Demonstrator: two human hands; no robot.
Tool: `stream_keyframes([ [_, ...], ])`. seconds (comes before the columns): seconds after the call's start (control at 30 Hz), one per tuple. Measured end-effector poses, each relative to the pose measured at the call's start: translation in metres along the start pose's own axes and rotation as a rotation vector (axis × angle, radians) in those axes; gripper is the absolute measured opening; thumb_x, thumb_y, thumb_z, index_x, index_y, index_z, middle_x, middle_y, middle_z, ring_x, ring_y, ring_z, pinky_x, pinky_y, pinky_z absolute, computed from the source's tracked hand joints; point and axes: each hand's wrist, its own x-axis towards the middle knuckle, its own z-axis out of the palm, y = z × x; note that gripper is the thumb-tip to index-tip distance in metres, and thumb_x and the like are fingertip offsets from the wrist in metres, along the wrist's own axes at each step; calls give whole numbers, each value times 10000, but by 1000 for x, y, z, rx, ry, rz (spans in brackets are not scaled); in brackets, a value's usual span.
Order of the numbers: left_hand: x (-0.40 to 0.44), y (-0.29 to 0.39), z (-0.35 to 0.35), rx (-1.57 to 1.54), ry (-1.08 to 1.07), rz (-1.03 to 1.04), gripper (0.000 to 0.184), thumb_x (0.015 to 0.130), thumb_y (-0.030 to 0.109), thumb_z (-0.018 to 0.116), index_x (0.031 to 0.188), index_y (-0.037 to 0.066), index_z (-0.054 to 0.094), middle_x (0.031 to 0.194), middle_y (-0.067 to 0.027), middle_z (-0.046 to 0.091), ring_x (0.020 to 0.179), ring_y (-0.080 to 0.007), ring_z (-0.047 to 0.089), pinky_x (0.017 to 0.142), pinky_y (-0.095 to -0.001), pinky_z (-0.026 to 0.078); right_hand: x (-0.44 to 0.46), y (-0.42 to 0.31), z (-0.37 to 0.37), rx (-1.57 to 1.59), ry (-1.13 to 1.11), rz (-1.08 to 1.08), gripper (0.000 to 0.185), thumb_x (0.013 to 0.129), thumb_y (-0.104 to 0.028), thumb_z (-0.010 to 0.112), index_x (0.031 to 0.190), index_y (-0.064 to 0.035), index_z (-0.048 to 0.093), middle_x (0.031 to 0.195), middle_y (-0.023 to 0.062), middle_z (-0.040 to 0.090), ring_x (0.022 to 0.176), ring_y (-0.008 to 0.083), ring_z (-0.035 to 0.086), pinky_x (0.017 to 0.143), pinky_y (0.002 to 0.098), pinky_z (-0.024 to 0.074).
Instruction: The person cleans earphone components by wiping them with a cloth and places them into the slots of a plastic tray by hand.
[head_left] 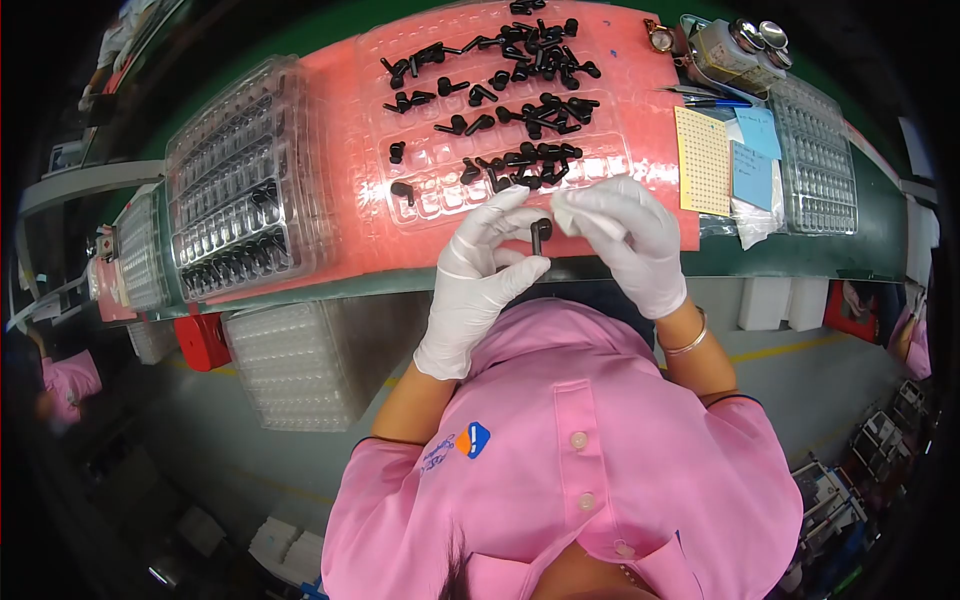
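Note:
My left hand (480,280), in a white glove, pinches a black earbud (537,238) by its stem near the table's front edge. Just to the right, my gloved right hand (635,240) is closed on a folded white cloth (578,218), a small gap away from the earbud. Beyond both hands, many loose black earbuds (540,115) lie in rough rows on a clear plastic tray (420,165). That tray rests on a pink mat (345,130).
At left, stacked clear trays (240,180) hold black earbuds in the front rows. Right of the mat are a yellow dotted sheet (703,160), blue notes (755,160), pens (715,102), a container with metal-topped dispensers (735,55) and another tray stack (815,155).

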Motion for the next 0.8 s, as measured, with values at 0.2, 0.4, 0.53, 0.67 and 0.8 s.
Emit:
stream_keyframes([
  [0.2,1,-7,-3,48,50,73,573,806,-67,734,1335,30,537,1244,-124,612,1094,-193,619,850,-264,557,-10,-7,11,-235,-61,-150,337,787,40,715,1099,-87,697,896,76,651,752,201,665,622,275,534],
  [0.4,-1,-6,2,-37,70,49,516,806,-82,726,1290,15,575,1248,-121,618,1089,-198,624,874,-272,556,-11,-7,13,-308,-6,-217,318,777,32,730,1071,-85,706,891,70,654,729,204,663,605,278,530],
  [0.53,-3,-2,5,-22,56,40,490,811,-69,728,1274,14,589,1251,-122,624,1092,-192,626,878,-278,554,-8,-8,11,-82,-8,-155,311,759,28,742,1045,-88,711,881,70,650,710,214,659,590,296,528],
  [0.67,-6,-8,-1,-96,45,-47,488,819,-63,723,1280,14,583,1252,-125,629,1107,-178,622,858,-264,555,-14,-11,16,-196,-62,-124,305,751,17,748,1037,-86,712,879,80,648,716,221,661,591,306,528],
  [0.8,-5,-11,-3,-207,72,-23,477,827,-63,716,1280,13,585,1250,-124,631,1115,-171,620,848,-261,550,-18,-9,19,-279,-38,-159,295,755,15,749,1029,-80,697,869,89,645,716,225,662,591,303,528],
])
